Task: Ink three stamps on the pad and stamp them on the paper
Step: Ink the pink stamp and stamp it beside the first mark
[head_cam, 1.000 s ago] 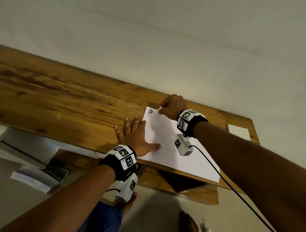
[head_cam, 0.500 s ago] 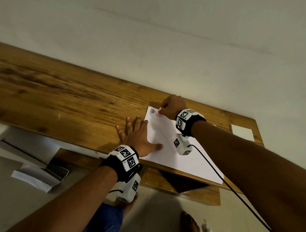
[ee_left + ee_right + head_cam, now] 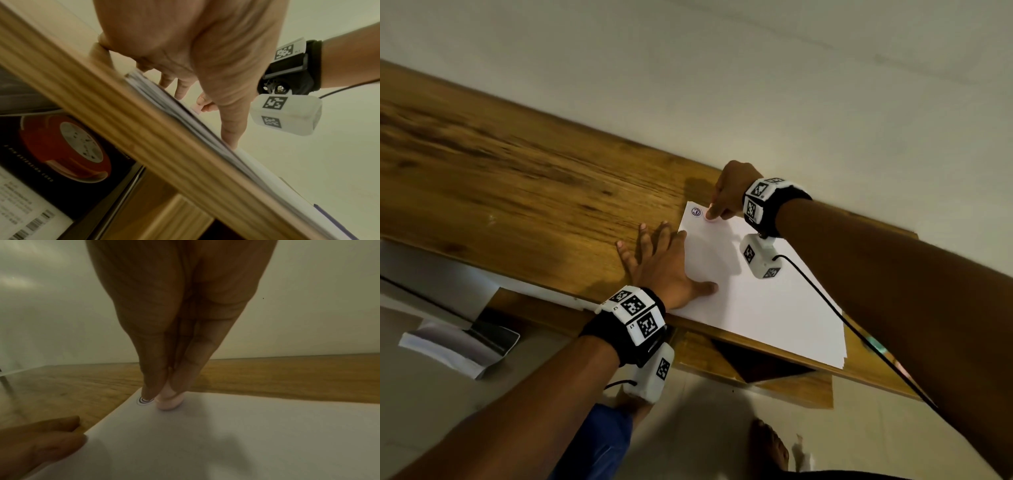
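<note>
A white sheet of paper (image 3: 756, 294) lies on the wooden table (image 3: 517, 192), with one round blue stamp mark (image 3: 697, 211) near its far left corner. My right hand (image 3: 726, 202) pinches a small pale pink stamp (image 3: 169, 400) and holds it upright with its base on the paper, just right of that mark (image 3: 144, 400). My left hand (image 3: 664, 267) lies flat with spread fingers over the paper's left edge, thumb on the sheet. The ink pad and the other stamps are not in view.
A wall rises right behind the table's far edge. A small white square (image 3: 887, 222) shows behind my right forearm. Under the table sits a box with a red reel printed on it (image 3: 61, 146). A folded leaflet (image 3: 462, 346) lies on the floor at the left.
Both hands stay where they were; the pink stamp remains pressed on the paper beside the blue mark. Only the head camera has shifted slightly.
</note>
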{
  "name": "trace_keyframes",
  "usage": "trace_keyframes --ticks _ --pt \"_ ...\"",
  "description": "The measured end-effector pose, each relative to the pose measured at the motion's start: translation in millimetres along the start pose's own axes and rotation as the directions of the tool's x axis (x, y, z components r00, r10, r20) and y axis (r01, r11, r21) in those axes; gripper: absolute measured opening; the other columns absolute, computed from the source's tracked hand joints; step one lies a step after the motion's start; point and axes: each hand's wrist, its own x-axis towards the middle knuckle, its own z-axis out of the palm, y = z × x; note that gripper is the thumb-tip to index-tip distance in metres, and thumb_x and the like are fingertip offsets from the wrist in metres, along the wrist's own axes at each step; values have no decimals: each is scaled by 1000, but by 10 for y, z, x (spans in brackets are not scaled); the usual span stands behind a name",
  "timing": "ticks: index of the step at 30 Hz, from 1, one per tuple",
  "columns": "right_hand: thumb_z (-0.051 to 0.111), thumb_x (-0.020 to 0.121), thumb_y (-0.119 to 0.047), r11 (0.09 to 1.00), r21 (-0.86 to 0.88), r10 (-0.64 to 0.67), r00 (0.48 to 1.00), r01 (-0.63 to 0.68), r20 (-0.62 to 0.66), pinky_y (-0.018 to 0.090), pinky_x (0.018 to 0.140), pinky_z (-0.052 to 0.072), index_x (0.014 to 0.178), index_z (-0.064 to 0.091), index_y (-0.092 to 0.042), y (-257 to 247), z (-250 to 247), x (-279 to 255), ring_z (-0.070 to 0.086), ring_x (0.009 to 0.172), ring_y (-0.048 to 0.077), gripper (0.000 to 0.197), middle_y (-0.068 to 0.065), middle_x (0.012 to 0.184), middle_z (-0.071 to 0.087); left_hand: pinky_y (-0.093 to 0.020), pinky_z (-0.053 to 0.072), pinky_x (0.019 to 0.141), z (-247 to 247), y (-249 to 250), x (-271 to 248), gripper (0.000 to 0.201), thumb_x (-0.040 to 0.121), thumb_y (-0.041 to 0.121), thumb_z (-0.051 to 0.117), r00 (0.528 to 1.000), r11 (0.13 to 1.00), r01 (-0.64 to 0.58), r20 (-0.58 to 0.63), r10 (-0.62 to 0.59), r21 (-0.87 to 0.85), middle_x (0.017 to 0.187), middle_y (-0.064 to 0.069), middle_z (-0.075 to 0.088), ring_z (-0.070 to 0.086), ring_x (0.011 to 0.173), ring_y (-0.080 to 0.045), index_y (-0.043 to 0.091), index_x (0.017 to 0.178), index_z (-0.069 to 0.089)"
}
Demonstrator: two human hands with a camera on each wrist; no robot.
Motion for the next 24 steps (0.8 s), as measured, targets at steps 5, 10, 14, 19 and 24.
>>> trace_keyframes --ticks 5,10,14,19,24 --pt "97 56 -19 1000 -14 -7 1000 7 -2 41 69 64 83 71 -8 27 26 -18 76 64 23 39 6 74 76 -66 -14 110 -10 12 -10 110 62 75 65 1000 1000 -4 3 4 -6 162 1 -2 -16 147 -34 29 148 14" --pt "96 58 -32 989 -145 -29 995 16 -90 41 78 62 94 68 -11 -33 105 -124 75 86 27 50 8 99 75 -68 -10 110 -30 2 -9 112 59 78 63 1000 1000 -7 5 6 10 162 1 0 -14 147 -35 30 148 15" --pt "87 73 -28 999 33 5 984 1 -177 30 80 57 97 77 -11 42 82 -259 72 94 23 31 6 98 77 -66 -12 110 -28 12 -13 117 57 80 63 999 999 31 42 -31 17 162 3 -5 -17 147 -32 32 150 11" --pt "85 72 -33 929 369 144 923 -3 -357 27 80 58 80 77 -18 336 -201 -424 74 77 16 19 -1 74 75 -66 -12 110 -30 14 -14 121 57 83 60 996 997 53 69 -56 51 162 3 -8 -17 147 -30 31 152 6" --pt "84 72 -34 930 365 99 931 39 -352 31 84 59 82 77 -20 612 -362 -676 74 72 14 19 -5 65 73 -66 -8 112 -54 60 6 121 57 82 61 992 996 75 98 -80 55 162 4 -8 -16 147 -30 32 152 6"
